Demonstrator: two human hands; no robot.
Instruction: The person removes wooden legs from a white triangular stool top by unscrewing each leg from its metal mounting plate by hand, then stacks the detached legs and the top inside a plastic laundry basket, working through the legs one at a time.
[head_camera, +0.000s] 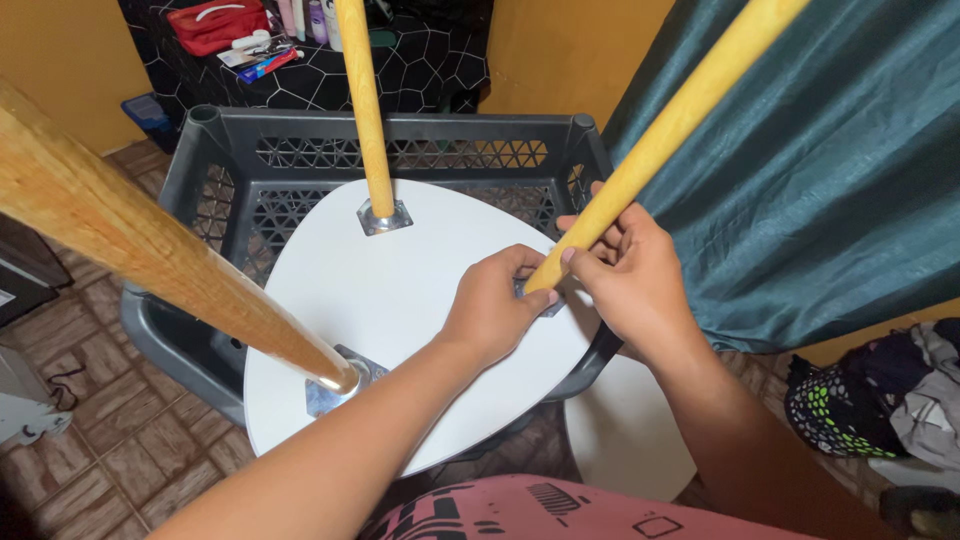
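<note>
Three long round wooden legs rise from a white rounded tabletop (400, 300) lying underside up across a dark grey plastic lattice crate (400, 130), which lifts it clear of the brick-tile floor (120, 450). Far wooden leg (368, 110) and near-left wooden leg (150, 250) each sit in a small metal mounting plate (385, 217). Third wooden leg (660, 135) meets the board at its right edge. Left hand (495, 310): fingers curled, tips pressed on the plate at that leg's foot, apparently steadying it. Right hand (630, 275): fingers wrapped round the leg's lower end, thumb across, gripping it; reads as holding the leg upright in its socket. Plate mostly hidden under both hands. Teal curtain (820, 170) hangs close on the right. Second white board (625, 430) lies below. Table with black patterned cloth (400, 70) stands behind the crate.
</note>
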